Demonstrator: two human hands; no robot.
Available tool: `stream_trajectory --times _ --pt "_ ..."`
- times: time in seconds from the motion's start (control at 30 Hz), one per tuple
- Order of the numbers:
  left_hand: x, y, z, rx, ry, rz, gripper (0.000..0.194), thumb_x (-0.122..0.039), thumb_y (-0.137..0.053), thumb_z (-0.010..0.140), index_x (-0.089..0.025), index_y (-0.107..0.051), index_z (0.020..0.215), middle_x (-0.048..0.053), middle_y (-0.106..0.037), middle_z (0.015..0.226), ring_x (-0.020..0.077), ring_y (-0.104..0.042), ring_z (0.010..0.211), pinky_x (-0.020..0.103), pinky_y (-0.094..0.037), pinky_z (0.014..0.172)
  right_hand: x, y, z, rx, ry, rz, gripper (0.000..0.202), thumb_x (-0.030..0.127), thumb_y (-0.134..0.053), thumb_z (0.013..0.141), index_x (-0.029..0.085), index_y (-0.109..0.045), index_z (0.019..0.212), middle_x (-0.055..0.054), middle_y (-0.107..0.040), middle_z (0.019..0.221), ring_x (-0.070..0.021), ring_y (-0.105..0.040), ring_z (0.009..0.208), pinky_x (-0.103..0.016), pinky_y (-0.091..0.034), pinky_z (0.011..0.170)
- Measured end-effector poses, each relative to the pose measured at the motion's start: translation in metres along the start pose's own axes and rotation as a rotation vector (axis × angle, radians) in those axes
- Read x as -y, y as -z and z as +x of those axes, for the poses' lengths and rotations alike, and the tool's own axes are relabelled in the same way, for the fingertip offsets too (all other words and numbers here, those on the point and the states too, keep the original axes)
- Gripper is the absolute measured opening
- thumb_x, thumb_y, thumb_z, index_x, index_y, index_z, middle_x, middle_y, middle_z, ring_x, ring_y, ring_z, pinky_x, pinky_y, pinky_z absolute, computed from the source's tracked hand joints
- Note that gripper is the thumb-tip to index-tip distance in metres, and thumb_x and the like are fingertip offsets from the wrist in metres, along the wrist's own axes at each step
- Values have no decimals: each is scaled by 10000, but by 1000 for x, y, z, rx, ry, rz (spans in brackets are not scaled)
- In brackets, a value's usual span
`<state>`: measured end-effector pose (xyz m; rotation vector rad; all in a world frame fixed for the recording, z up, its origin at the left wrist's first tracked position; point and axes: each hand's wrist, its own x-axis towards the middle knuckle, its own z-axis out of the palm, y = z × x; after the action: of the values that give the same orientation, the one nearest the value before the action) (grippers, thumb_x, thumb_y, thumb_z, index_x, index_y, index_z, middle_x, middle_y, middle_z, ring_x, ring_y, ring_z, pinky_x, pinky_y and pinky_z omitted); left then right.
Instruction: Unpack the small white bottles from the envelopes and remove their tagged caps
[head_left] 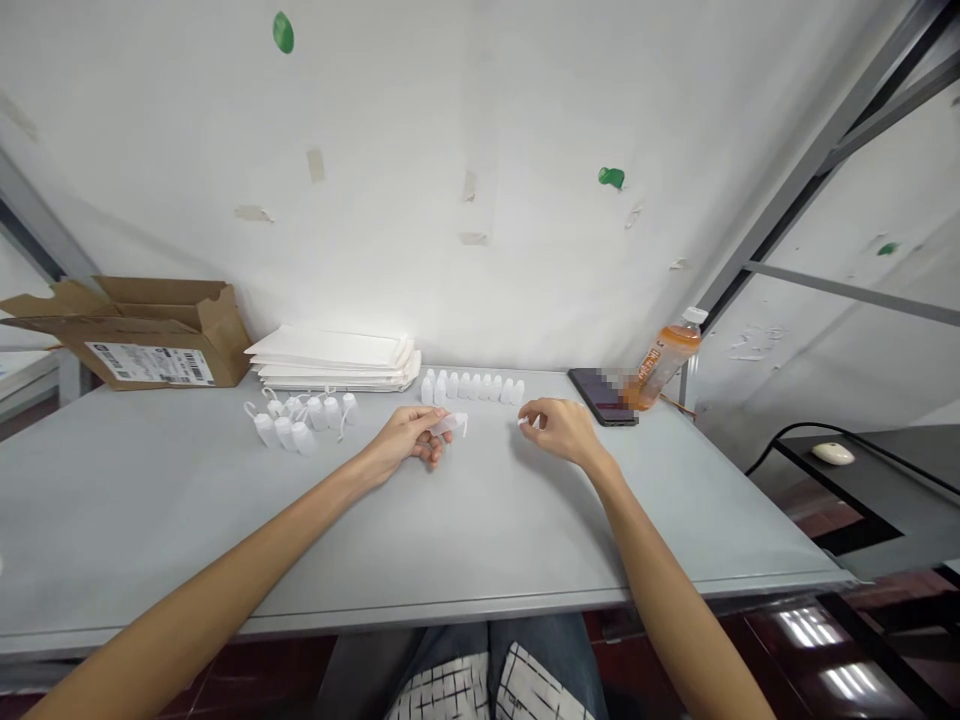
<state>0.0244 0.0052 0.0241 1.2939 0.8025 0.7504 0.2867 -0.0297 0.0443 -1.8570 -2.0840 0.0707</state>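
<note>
My left hand is closed round a small translucent white bottle, tilted sideways, with a thin white strap hanging from its right end. To the right, my right hand is held in a pinch just above the table. A tiny white piece shows at its fingertips; whether it is a cap cannot be made out. Behind both hands, several small white bottles stand close together without straps. Left of my left hand is a group of similar bottles, several with strap loops at their tops.
On the grey table, a stack of white sheets or envelopes lies against the wall beside an open cardboard box. At the right back are a phone and a leaning bottle of orange drink.
</note>
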Motion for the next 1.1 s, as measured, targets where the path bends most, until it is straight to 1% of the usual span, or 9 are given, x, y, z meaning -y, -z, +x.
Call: stream_trajectory --times 0.13,0.3,0.5,0.67,0.77,0.9,1.0,1.07,1.1 --pt "3 1 1 -1 -3 9 375 -493 -648 817 -120 -632 848 52 -611 785 123 -555 532 296 -504 484 3 -6 -1 55 17 -153 183 227 -592 780 232 -751 870 -40 -712 895 -204 -600 895 -273 -348 635" --pt "6 2 2 18 -7 8 371 -493 -639 829 -122 -629 815 50 -614 789 121 -558 527 297 -507 485 4 -10 -3 73 43 -237 202 205 -589 793 220 -767 887 -84 -685 932 -233 -566 933 -293 -364 676" --pt "5 -2 1 27 6 12 374 -488 -644 828 -116 -636 794 51 -610 778 121 -556 519 298 -507 479 4 -10 -3 92 38 -248 239 178 -591 784 211 -762 948 -104 -670 975 -247 -553 966 -307 -371 704" --pt "5 -2 1 25 1 32 380 -491 -648 823 -113 -645 794 58 -616 781 124 -559 520 298 -506 475 2 -10 -3 65 41 -207 265 145 -586 766 223 -755 955 -87 -657 953 -225 -551 933 -295 -364 697" --pt "6 -2 1 32 -3 33 386 -497 -645 824 -112 -646 795 57 -619 780 122 -558 515 298 -508 474 4 -10 -4 13 39 -153 256 152 -579 774 230 -752 946 -71 -650 937 -207 -560 910 -281 -350 668" --pt "6 -2 1 27 -2 42 390 -500 -645 823 -110 -650 809 58 -627 795 117 -558 518 291 -508 472 9 -9 -5 -94 -41 -35 190 219 -586 814 229 -745 918 -56 -648 961 -175 -574 828 -270 -332 623" --pt "5 -4 0 16 -3 62 397 -503 -649 819 -108 -661 864 55 -629 807 109 -557 515 280 -505 471 15 -8 -4 -177 -68 183 183 310 -579 851 211 -731 827 -36 -666 904 -139 -550 694 -271 -351 622" --pt "4 -5 0 17 -3 83 412 -507 -658 810 -108 -667 915 52 -633 816 103 -556 508 275 -504 471 20 -8 -5 -175 -52 390 281 402 -554 879 195 -712 776 -26 -672 813 -128 -526 632 -271 -371 623" --pt "4 -5 0 21 -3 97 422 -509 -663 805 -109 -669 939 53 -637 822 100 -556 504 273 -503 471 23 -9 -5 -146 -37 486 328 443 -541 885 187 -704 760 -23 -670 769 -125 -513 608 -270 -376 614"
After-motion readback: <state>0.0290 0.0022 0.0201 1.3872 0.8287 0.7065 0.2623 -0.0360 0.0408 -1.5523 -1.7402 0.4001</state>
